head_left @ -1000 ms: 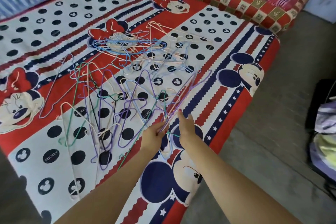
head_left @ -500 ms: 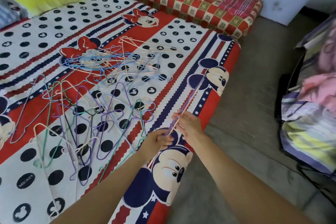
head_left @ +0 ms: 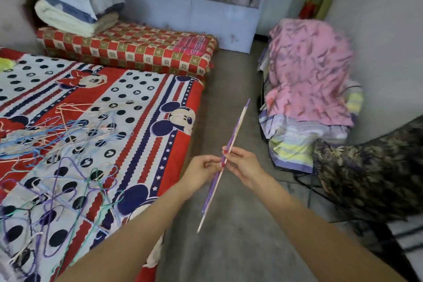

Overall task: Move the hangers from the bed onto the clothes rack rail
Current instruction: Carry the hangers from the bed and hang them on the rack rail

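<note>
while hangers (head_left: 68, 144) litter the bed (head_left: 146, 107), both hands pinch a hanger bundle (head_left: 225, 162); left hand (head_left: 201, 173), right hand (head_left: 243, 165).

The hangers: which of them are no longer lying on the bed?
Only the purple and white hangers, seen edge-on, pinched between the left hand and right hand over the floor. All other hangers lie tangled on the bed.

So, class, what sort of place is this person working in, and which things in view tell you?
Most likely a home bedroom: a bed under a cartoon-print cover strewn with wire hangers, folded blankets stacked on a second mattress, and a pile of clothes by the wall.
</note>
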